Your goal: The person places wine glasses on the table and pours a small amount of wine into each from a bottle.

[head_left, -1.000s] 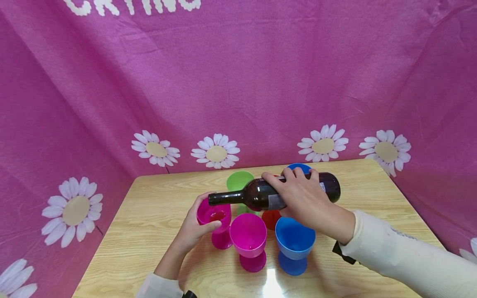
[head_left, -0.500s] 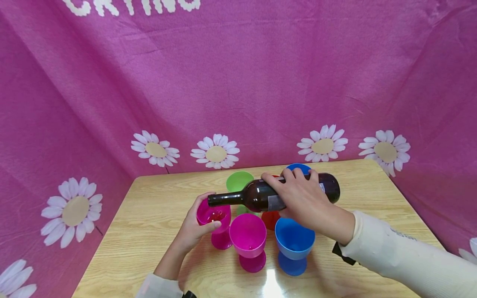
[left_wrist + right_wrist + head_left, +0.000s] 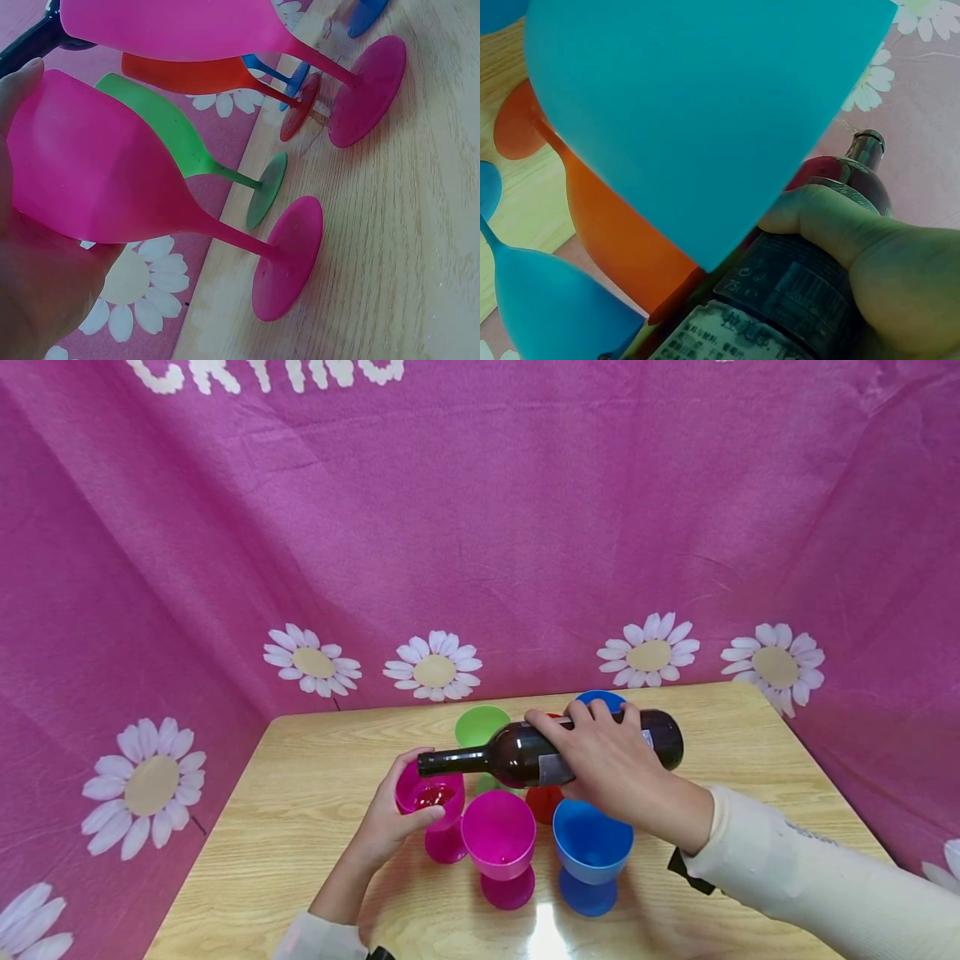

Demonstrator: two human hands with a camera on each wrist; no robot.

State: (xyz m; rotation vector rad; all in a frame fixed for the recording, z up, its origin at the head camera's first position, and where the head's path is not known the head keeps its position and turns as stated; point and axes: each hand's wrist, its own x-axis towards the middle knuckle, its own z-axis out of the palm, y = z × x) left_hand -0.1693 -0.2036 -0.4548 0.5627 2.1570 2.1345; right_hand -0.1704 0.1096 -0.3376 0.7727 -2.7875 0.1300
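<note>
My left hand grips the bowl of a pink goblet from its left side, thumb at the near rim. The goblet stands upright, its round foot on the table in the left wrist view. Red liquid with a rippled, shiny surface lies inside. From above, my right hand holds a dark wine bottle almost level. Its mouth is over the goblet's bowl; I cannot make out a stream. In the right wrist view, the bottle's printed label shows below my thumb.
Close beside stand a second pink goblet and a blue goblet. Behind are a green goblet, an orange-red goblet mostly hidden by the bottle, and another blue goblet. A pink flowered cloth hangs behind the wooden table.
The red liquid in the held goblet ripples and its visible surface looks somewhat larger than before. Both hands, the bottle and the goblets stay in nearly the same places.
</note>
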